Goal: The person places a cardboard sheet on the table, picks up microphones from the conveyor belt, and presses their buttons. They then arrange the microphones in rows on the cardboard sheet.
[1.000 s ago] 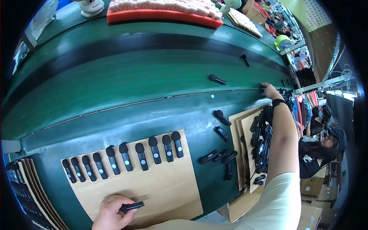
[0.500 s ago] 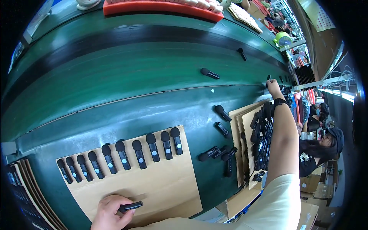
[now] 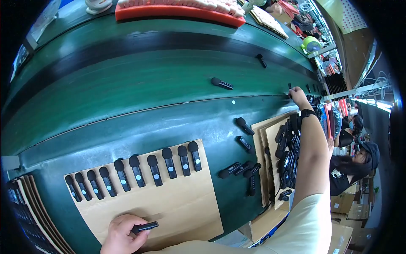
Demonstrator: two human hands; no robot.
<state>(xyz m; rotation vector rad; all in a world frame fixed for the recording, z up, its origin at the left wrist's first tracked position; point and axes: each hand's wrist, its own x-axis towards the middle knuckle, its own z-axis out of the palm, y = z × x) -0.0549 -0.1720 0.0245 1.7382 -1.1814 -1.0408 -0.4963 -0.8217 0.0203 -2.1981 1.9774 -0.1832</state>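
My left hand (image 3: 124, 233) is closed around a small black wireless microphone (image 3: 146, 227), low over a brown cardboard sheet (image 3: 177, 211). Along that sheet's far edge stands a row of several black microphones (image 3: 154, 170) with foam tips and pale round dots. My right arm reaches far out to the right, a dark band on its wrist. There my right hand (image 3: 298, 96) pinches a small black microphone (image 3: 290, 87) at the near edge of the green conveyor belt (image 3: 127, 80). Another foam-tipped microphone (image 3: 222, 84) lies on the belt to the left of that hand.
Several loose microphones (image 3: 243, 143) lie right of the sheet. Beyond them, a heap of microphones (image 3: 289, 148) covers stacked cardboard (image 3: 264, 165). More loaded cardboard sheets (image 3: 42, 216) stand at far left. Across the belt sits a red tray (image 3: 182, 16). A person in a cap (image 3: 355, 165) is at right.
The microphones on the belt have shifted left. My right hand, with its microphone, has moved slightly left too. My left hand stays nearly still.
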